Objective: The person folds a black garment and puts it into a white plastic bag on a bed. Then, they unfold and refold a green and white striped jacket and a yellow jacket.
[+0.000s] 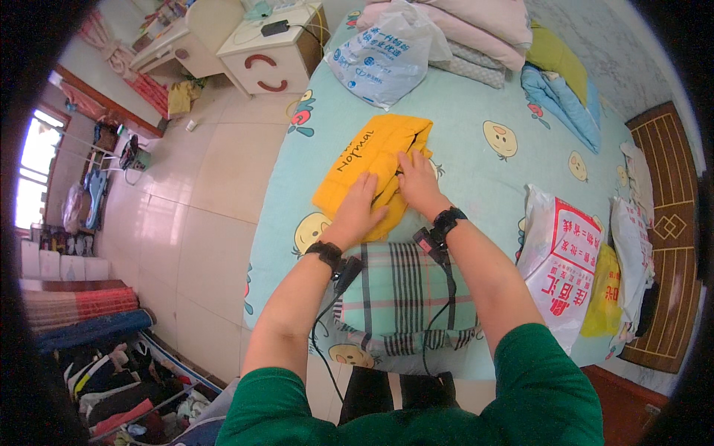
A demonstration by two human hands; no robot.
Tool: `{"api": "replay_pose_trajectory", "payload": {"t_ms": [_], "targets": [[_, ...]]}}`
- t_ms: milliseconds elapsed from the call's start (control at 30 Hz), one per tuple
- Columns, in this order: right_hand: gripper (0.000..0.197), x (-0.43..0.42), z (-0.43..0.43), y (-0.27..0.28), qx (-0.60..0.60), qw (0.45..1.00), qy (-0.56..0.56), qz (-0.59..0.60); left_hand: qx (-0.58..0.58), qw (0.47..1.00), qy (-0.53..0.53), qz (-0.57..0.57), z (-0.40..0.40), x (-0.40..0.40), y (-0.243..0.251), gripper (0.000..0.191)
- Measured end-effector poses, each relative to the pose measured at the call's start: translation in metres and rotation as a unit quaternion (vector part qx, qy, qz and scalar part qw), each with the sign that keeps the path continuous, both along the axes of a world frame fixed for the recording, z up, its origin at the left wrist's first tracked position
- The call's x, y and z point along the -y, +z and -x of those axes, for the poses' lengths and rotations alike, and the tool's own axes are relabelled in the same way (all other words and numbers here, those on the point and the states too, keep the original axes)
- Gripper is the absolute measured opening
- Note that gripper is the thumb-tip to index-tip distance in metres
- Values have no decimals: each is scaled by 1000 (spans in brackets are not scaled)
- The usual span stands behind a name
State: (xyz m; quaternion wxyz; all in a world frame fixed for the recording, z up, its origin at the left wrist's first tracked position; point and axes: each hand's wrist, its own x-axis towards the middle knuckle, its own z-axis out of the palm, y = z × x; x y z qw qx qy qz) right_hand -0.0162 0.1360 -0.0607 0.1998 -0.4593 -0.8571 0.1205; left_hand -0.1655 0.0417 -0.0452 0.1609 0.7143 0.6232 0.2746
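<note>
A yellow garment (pixel 357 173) with black lettering lies folded on the bed in front of me. My left hand (pixel 358 212) rests flat on its near part, thumb out to the side. My right hand (pixel 418 181) touches the garment's right edge, fingertips at a dark gap between the folds. Whether those fingers pinch any cloth cannot be made out. Just below the hands sits a green plaid bundle (pixel 401 295) of fabric with black stripes. Both wrists wear black bands with cabled devices.
A white plastic bag (pixel 385 58) and stacked pink bedding (pixel 479 28) stand at the bed's far end. White-and-red (pixel 563 262) and yellow (pixel 605 290) plastic bags lie on the right. A white nightstand (pixel 273 61) is beyond the bed's left edge. Clothes fill a container (pixel 139 384) at lower left.
</note>
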Motion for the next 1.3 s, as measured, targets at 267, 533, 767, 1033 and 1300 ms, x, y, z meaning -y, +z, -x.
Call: {"api": "replay_pose_trajectory", "payload": {"t_ms": [267,533,767,1033,1300], "targets": [[50,3,-17,-35,-215,847,-202,442,-15,993,15,118,0,-23,-11,69],[52,1,-17,-76,-345,716,-215,567,-10,990,17,137,-5,-31,-22,74],[33,-2,19,-22,-557,583,-34,590,112,987,82,83,47,-40,-32,66],[41,-50,49,68,-312,853,97,407,765,629,60,126,4,-42,-4,46],[22,24,21,-64,-26,972,223,64,21,943,6,331,33,2,-85,42]]}}
